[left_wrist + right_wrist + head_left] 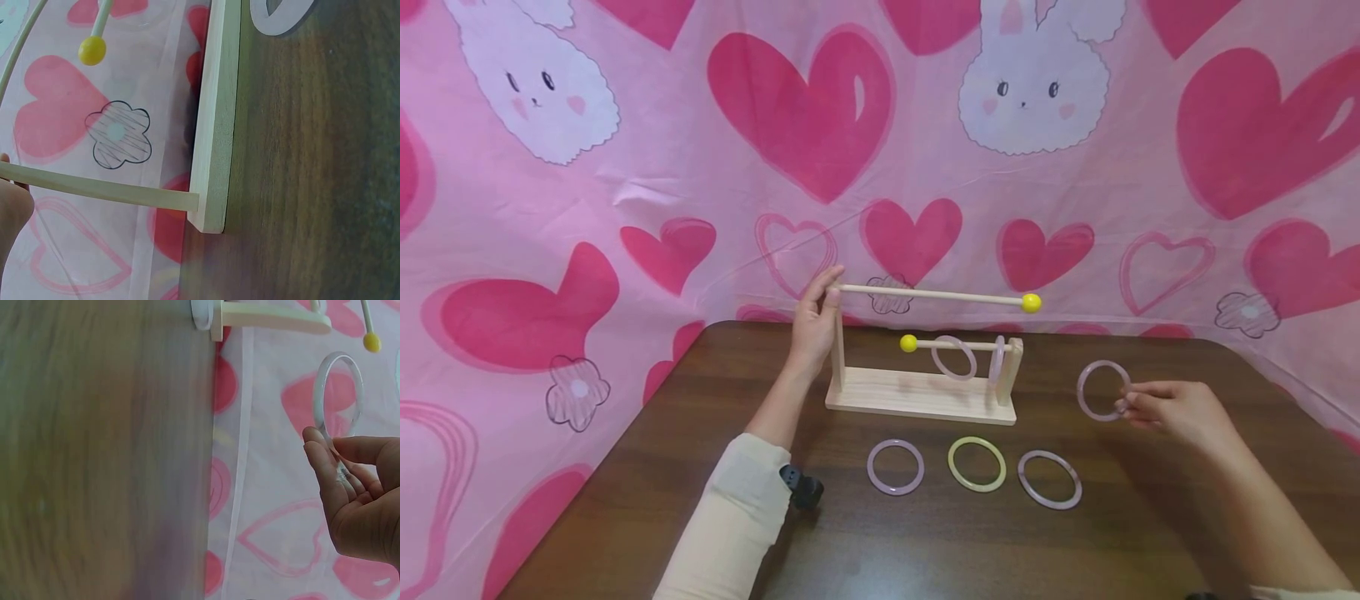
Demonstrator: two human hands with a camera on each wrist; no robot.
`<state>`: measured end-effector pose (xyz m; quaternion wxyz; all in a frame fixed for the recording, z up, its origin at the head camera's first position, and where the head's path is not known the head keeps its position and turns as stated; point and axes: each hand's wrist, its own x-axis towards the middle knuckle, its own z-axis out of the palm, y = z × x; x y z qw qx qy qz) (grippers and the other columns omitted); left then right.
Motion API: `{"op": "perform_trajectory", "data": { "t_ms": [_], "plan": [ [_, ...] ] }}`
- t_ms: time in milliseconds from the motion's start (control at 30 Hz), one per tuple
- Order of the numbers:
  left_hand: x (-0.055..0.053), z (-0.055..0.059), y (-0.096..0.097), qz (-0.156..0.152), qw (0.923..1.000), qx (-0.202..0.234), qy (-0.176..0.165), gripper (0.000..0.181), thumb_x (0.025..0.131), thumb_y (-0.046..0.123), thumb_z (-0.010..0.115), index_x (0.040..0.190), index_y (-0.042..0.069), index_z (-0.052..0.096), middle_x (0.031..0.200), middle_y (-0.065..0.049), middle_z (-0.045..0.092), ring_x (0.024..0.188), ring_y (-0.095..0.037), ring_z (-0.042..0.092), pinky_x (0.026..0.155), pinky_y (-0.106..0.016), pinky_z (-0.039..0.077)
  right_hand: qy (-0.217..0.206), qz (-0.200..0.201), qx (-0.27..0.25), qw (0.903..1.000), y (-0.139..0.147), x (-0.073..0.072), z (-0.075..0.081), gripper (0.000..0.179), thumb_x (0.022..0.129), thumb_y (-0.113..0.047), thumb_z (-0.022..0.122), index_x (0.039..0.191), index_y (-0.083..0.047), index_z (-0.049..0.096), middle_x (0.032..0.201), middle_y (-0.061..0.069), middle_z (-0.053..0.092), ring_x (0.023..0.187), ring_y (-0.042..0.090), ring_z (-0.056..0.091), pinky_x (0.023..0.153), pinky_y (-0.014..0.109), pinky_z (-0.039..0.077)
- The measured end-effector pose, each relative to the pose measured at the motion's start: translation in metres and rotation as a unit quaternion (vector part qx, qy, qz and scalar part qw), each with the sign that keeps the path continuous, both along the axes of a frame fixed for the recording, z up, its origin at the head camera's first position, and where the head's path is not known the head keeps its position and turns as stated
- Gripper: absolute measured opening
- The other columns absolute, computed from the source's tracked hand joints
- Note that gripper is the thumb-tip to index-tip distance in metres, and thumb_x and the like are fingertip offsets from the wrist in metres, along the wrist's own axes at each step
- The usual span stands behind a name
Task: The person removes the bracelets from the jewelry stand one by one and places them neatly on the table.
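A light wooden stand [917,395] has two posts, each with a horizontal rod ending in a yellow ball. My left hand [815,325] holds the tall left post near its top, where the upper rod [932,294] begins. Two pale purple rings [954,358] hang on the lower rod [966,344], one of them close to the short right post. To the right of the stand, my right hand [1180,410] pinches another pale purple ring [1103,363] by its edge, above the table. In the right wrist view this ring [320,394] stands upright between thumb and fingers.
On the brown table [880,550], in front of the stand, lie a purple ring [872,477], a yellow-green ring [953,472] and another purple ring [1028,487]. A pink cloth [820,225] with hearts and rabbits hangs behind the table.
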<state>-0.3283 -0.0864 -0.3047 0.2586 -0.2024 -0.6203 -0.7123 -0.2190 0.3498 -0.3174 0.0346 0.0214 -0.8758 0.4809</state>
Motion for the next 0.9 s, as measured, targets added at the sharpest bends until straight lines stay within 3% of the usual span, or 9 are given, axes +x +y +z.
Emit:
{"op": "perform_trajectory", "data": {
  "t_ms": [200, 400, 500, 700, 900],
  "plan": [
    [0.0, 0.0, 0.0, 0.0, 1.0, 0.0, 0.001, 0.034, 0.094, 0.0, 0.046, 0.127, -0.005, 0.049, 0.138, -0.021, 0.039, 0.122, -0.026, 0.039, 0.097, -0.027, 0.035, -0.006, -0.002, 0.014, 0.9999, 0.007, 0.003, 0.0, 0.04, 0.093, -0.004, 0.049, 0.113, 0.03, 0.042, 0.08, 0.011, 0.069, 0.068, 0.007, 0.065, 0.065, 0.03, 0.055],
    [0.001, 0.001, 0.0, 0.008, 1.0, -0.002, 0.003, 0.032, 0.094, -0.001, 0.046, 0.126, -0.006, 0.05, 0.137, -0.017, 0.043, 0.114, -0.012, 0.043, 0.094, -0.023, 0.036, -0.021, -0.012, 0.069, 0.9973, 0.014, 0.008, 0.001, 0.041, 0.094, -0.01, 0.05, 0.113, 0.026, 0.046, 0.084, 0.018, 0.069, 0.069, 0.012, 0.067, 0.064, 0.028, 0.055],
    [0.0, 0.001, 0.0, 0.009, 1.0, -0.002, 0.001, 0.033, 0.094, -0.001, 0.046, 0.126, -0.005, 0.05, 0.136, -0.015, 0.044, 0.11, -0.015, 0.044, 0.09, -0.021, 0.038, -0.021, -0.013, 0.075, 0.9969, 0.018, 0.009, -0.001, 0.04, 0.094, -0.009, 0.049, 0.112, 0.026, 0.047, 0.084, 0.018, 0.069, 0.068, 0.012, 0.067, 0.063, 0.027, 0.055],
    [0.0, 0.002, 0.0, 0.005, 1.0, -0.002, -0.002, 0.033, 0.094, 0.0, 0.046, 0.127, -0.005, 0.05, 0.137, -0.016, 0.043, 0.12, -0.031, 0.04, 0.092, -0.022, 0.037, -0.02, -0.01, 0.067, 0.9975, 0.023, 0.012, -0.003, 0.036, 0.094, -0.004, 0.047, 0.109, 0.029, 0.047, 0.082, 0.018, 0.068, 0.066, 0.008, 0.066, 0.062, 0.027, 0.055],
    [0.0, 0.003, 0.0, 0.009, 1.0, -0.001, -0.001, 0.034, 0.094, 0.0, 0.047, 0.127, -0.005, 0.05, 0.137, -0.016, 0.044, 0.122, -0.021, 0.041, 0.098, -0.026, 0.035, -0.03, -0.01, 0.113, 0.9931, 0.027, 0.016, -0.002, 0.035, 0.094, -0.007, 0.048, 0.107, 0.025, 0.052, 0.081, 0.017, 0.069, 0.066, 0.013, 0.066, 0.061, 0.025, 0.054]
  ]
}}
